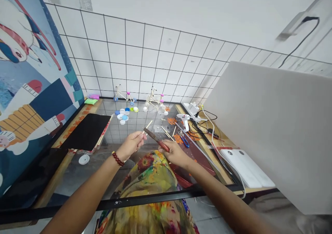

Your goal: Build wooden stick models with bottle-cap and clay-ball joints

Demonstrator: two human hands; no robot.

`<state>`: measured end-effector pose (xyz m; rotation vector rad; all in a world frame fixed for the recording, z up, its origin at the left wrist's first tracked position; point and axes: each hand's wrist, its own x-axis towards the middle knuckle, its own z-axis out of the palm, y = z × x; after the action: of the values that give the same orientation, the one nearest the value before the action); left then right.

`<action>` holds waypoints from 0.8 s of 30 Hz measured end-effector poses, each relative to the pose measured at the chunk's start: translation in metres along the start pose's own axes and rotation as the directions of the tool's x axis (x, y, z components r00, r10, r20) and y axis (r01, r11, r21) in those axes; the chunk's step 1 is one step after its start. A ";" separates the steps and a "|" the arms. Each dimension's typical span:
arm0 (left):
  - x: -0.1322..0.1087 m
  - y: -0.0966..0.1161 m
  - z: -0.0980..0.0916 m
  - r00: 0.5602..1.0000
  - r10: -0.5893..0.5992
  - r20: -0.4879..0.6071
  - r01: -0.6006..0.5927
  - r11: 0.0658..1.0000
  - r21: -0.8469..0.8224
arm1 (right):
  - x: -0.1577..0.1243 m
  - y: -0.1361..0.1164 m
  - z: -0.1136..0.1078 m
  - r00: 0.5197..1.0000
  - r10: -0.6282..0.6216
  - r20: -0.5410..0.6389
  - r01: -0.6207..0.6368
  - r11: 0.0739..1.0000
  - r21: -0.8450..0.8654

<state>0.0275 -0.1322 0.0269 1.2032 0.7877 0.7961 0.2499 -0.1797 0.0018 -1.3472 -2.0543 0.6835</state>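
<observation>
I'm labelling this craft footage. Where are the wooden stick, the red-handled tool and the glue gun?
wooden stick [148,125], head view, on its free upper half.
red-handled tool [152,136], head view, on its dark blade.
glue gun [185,120], head view, on its white body.

Two hands: one left hand [132,144], one right hand [174,152]. One thin wooden stick [148,125]. One red-handled knife [157,140]. Two little stick bikes, a left bike [124,96] and a right bike [155,101]. One hot glue gun [183,119]. About eight bottle caps [123,115]. One bead bracelet [117,159]. One black tablet [86,132]. One pair of blue scissors [184,141].
</observation>
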 end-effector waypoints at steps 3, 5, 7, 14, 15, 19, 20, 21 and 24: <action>0.001 0.001 -0.004 1.000 0.005 0.020 -0.005 1.000 0.012 | -0.005 -0.009 0.010 0.978 0.174 0.118 -0.207 0.895 0.395; 0.003 -0.001 -0.006 1.000 0.019 0.006 -0.019 0.998 0.057 | -0.006 -0.017 0.009 0.952 0.226 0.204 -0.305 0.697 0.649; 0.005 -0.005 -0.008 0.998 0.019 -0.057 -0.013 0.995 0.099 | -0.006 -0.025 0.000 0.953 0.218 0.211 -0.292 0.464 0.837; 0.009 -0.022 0.000 0.967 0.175 -0.187 -0.098 0.927 0.362 | -0.017 -0.020 -0.023 0.887 -0.027 0.461 -0.461 0.029 0.887; 0.008 -0.023 0.001 0.943 0.260 -0.210 -0.162 0.906 0.391 | -0.021 -0.018 -0.018 0.870 -0.043 0.490 -0.491 0.005 0.871; 0.005 -0.020 0.005 0.910 0.400 -0.112 -0.346 0.879 0.326 | -0.032 -0.015 0.006 0.834 -0.071 0.548 -0.551 -0.040 0.833; 0.005 -0.019 0.005 0.923 0.375 -0.087 -0.337 0.897 0.287 | -0.034 -0.016 0.009 0.828 -0.078 0.556 -0.560 -0.042 0.828; 0.005 -0.018 0.005 0.938 0.335 -0.088 -0.305 0.920 0.245 | -0.035 -0.018 0.012 0.823 -0.082 0.562 -0.566 -0.040 0.823; 0.005 -0.013 0.001 0.959 0.191 -0.211 -0.183 0.982 0.053 | -0.038 -0.026 0.013 0.820 -0.071 0.569 -0.572 -0.033 0.820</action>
<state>0.0322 -0.1303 0.0135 1.2471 0.8744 1.0869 0.2363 -0.2252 0.0041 -0.5724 -0.7869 2.3067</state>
